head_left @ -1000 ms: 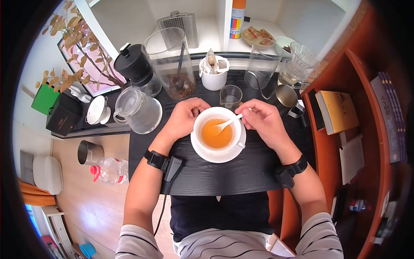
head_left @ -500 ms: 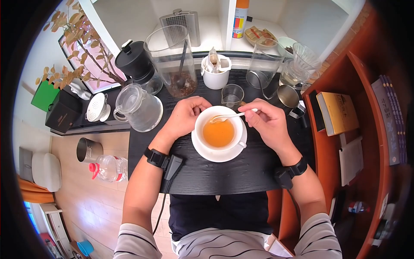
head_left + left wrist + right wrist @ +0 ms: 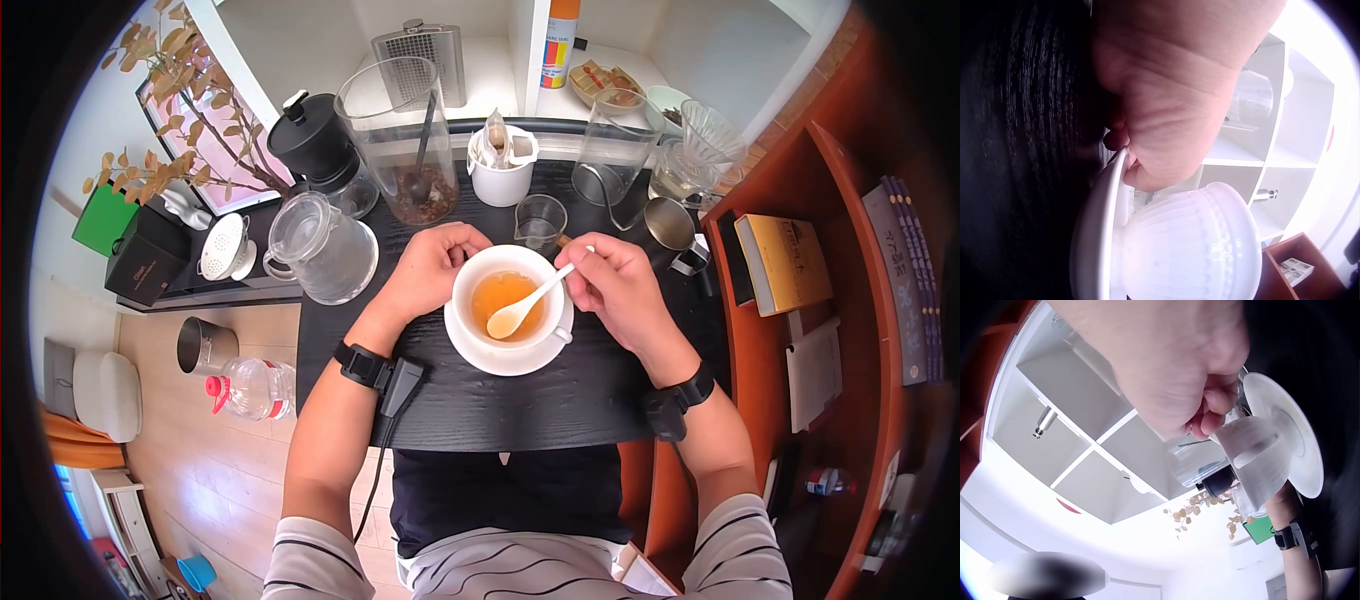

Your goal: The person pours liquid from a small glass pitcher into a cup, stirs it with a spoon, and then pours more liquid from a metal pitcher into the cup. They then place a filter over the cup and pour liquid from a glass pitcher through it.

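A white cup of amber liquid stands on a white saucer near the middle of the black table. My left hand rests at the far left of the cup and pinches the saucer's rim between thumb and fingers, as the left wrist view shows. With thumb and fingers my right hand pinches the handle of a white spoon. The spoon slants across the cup's right rim, its bowl low inside at the near left. The cup's handle points right, toward the body.
Behind the cup stand a small glass pitcher, a white mug and a tall glass vessel. A lidded glass jug is at left, a metal cup at right. A bookshelf borders the right side.
The spoon went to the far side of the cup, then came back toward the body to the near left, its bowl now facing up. The left hand kept its place on the saucer.
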Tool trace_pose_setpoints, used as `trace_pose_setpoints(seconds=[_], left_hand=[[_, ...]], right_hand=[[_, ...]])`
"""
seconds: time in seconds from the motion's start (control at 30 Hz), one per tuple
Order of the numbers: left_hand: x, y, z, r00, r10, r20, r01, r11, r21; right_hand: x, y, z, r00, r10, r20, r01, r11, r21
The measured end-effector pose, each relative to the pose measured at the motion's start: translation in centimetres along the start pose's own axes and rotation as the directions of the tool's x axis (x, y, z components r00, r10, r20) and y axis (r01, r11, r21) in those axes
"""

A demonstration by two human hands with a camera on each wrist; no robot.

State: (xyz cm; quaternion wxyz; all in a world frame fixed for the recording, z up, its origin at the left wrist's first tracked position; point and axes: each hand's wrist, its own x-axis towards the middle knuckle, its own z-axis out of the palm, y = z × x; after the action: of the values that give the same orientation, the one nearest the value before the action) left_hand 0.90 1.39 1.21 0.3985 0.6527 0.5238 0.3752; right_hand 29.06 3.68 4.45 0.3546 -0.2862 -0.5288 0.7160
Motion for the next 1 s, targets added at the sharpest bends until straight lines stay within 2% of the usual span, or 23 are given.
trace_pose_setpoints(seconds=[0.1, 0.23, 0.3, 0.43, 0.5, 0.53, 0.6, 0.63, 0.7, 0.77, 0.83, 0.87, 0.93, 1.0], left_hand=[[0.0, 0.0, 0.0, 1.0, 0.003, -0.001, -0.003, 1.0, -0.001], [0.0, 0.1, 0.0, 1.0, 0.011, -0.002, -0.011, 1.0, 0.002], [-0.1, 0.2, 0.0, 1.0, 0.01, -0.003, -0.01, 1.0, -0.002], [-0.1, 0.2, 0.0, 1.0, 0.008, -0.005, -0.008, 1.0, 0.003], [0.0, 0.1, 0.3, 0.999, 0.017, -0.029, -0.018, 1.0, -0.026], [0.0, 0.1, 0.4, 0.998, 0.026, -0.054, -0.028, 0.998, -0.054], [0.0, 0.0, 0.4, 0.998, 0.03, -0.054, -0.033, 0.998, -0.05], [0.0, 0.0, 0.4, 0.998, 0.035, -0.053, -0.038, 0.998, -0.045], [0.0, 0.0, 0.4, 0.998, 0.034, -0.054, -0.037, 0.998, -0.045], [0.0, -0.1, 0.3, 0.998, 0.034, -0.056, -0.036, 0.998, -0.044], [0.0, -0.1, 0.0, 1.0, 0.006, -0.005, -0.006, 1.0, -0.001], [0.0, -0.1, 0.0, 1.0, 0.006, -0.005, -0.006, 1.0, -0.002], [0.0, 0.0, 0.0, 1.0, 0.015, -0.004, -0.015, 1.0, 0.004], [0.0, -0.1, 0.0, 1.0, 0.015, -0.005, -0.015, 1.0, 0.002]], right_hand=[[0.0, -0.2, 0.0, 0.999, -0.046, -0.028, 0.049, 0.994, 0.094], [0.1, -0.2, -0.2, 0.992, -0.109, -0.059, 0.114, 0.989, 0.09], [0.2, -0.1, -0.1, 0.978, -0.171, -0.122, 0.183, 0.979, 0.087], [0.3, 0.1, -0.2, 0.955, -0.272, -0.118, 0.276, 0.961, 0.02], [-0.1, -0.1, -0.3, 0.933, -0.349, -0.082, 0.33, 0.925, -0.186], [-0.2, -0.1, -0.1, 0.934, -0.349, -0.081, 0.33, 0.925, -0.186], [-0.4, -0.1, 0.4, 0.882, -0.47, 0.03, 0.456, 0.837, -0.304], [-0.4, 0.0, 0.4, 0.882, -0.47, 0.03, 0.456, 0.837, -0.303], [-0.4, 0.1, 0.4, 0.866, -0.481, 0.14, 0.484, 0.732, -0.48], [-0.6, 0.2, 0.9, 0.878, -0.463, 0.124, 0.459, 0.736, -0.498], [-0.7, 0.2, 1.1, 0.945, -0.325, 0.03, 0.312, 0.874, -0.373], [-0.6, 0.1, 1.0, 0.946, -0.324, 0.03, 0.311, 0.874, -0.374], [-0.3, -0.3, 0.6, 0.983, -0.184, 0.021, 0.181, 0.93, -0.32], [-0.2, -0.3, 0.4, 0.989, -0.149, 0.014, 0.147, 0.95, -0.277]])
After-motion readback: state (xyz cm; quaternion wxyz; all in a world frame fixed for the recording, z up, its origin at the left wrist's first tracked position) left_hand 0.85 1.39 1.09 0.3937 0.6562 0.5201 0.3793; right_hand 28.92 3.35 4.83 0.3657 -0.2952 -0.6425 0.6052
